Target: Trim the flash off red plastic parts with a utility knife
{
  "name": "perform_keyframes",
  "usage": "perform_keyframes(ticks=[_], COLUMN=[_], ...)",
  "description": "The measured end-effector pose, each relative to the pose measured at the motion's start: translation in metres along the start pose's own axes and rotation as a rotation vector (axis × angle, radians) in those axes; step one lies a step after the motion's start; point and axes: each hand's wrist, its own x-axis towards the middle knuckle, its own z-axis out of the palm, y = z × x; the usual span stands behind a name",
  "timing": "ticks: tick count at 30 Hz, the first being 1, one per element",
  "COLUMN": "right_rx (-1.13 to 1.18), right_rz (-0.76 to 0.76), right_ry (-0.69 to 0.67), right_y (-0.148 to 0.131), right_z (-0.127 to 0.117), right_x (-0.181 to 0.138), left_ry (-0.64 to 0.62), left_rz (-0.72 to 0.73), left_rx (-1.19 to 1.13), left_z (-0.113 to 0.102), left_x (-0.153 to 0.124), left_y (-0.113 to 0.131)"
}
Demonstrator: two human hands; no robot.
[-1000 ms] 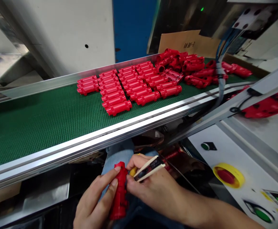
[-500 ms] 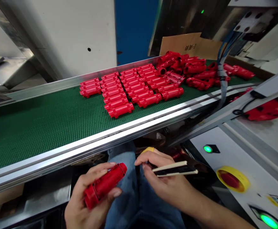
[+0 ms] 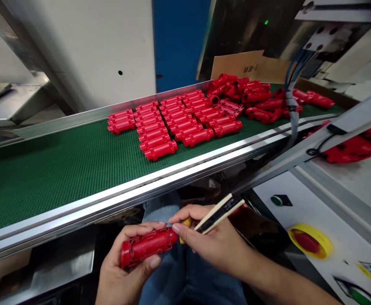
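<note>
My left hand [image 3: 124, 271] grips a red plastic cylinder part [image 3: 149, 246], lying nearly level over my lap below the conveyor edge. My right hand [image 3: 215, 245] pinches a slim cream and black knife-like tool [image 3: 218, 208], its tip end meeting the right end of the red part. A yellow guard shows on one right finger. Rows of the same red parts [image 3: 172, 123] lie in neat lines on the green conveyor belt [image 3: 51, 165], with a loose heap of red parts [image 3: 252, 95] farther right.
A metal rail [image 3: 160, 178] edges the belt in front of me. At right stands a white control panel [image 3: 315, 212] with a red emergency button [image 3: 309, 241] on yellow and a small green button [image 3: 276, 199]. Brown cardboard [image 3: 245, 65] and a cable bundle [image 3: 291, 101] stand behind the heap.
The red part went from upright to level in my left hand. My right hand drew away with the tool, then came back against the part's right end.
</note>
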Motion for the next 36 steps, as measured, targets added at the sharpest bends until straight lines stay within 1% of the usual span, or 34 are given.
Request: perform_keyframes(ticks=[2,5,7,9,11,12,14,17,19,28,33,36], right_rx=[-0.129,-0.278,-0.29,-0.257,-0.229,-0.219,-0.208,-0.22,-0.235,-0.243,-0.254,-0.254], right_rz=[-0.129,-0.362,-0.493,-0.609,-0.684,-0.717,-0.746,-0.737,-0.727,-0.727,-0.74,-0.763], right_ry=[0.004,0.08,0.086,0.048,0.013,0.021,0.04,0.027,0.008,0.0,0.017,0.061], right_y=[-0.004,-0.004,0.0,0.007,0.016,0.02,0.028,0.035,0.036,0.04,0.035,0.027], right_z=[-0.006,-0.017,-0.02,-0.019,-0.015,-0.012,-0.007,-0.003,-0.003,-0.003,-0.001,0.002], right_x=[0.002,0.002,-0.002,-0.008,-0.014,-0.017,-0.02,-0.023,-0.024,-0.027,-0.025,-0.024], left_ry=[0.005,0.041,0.061,0.07,0.07,0.07,0.068,0.074,0.071,0.061,0.054,0.059], left_rz=[0.014,-0.023,-0.058,-0.079,-0.08,-0.073,-0.047,-0.016,-0.001,0.027,0.03,0.032], left_rx=[0.024,-0.014,-0.055,-0.08,-0.07,-0.054,-0.012,0.022,0.038,0.062,0.059,0.051], left_z=[0.001,0.003,0.005,0.005,0.005,0.005,0.005,0.005,0.004,0.001,0.0,-0.001], left_x=[-0.001,0.0,0.001,0.002,0.002,0.002,0.001,0.0,-0.001,-0.002,-0.002,-0.002], left_y=[0.001,0.004,0.005,0.006,0.007,0.007,0.007,0.007,0.006,0.005,0.005,0.004])
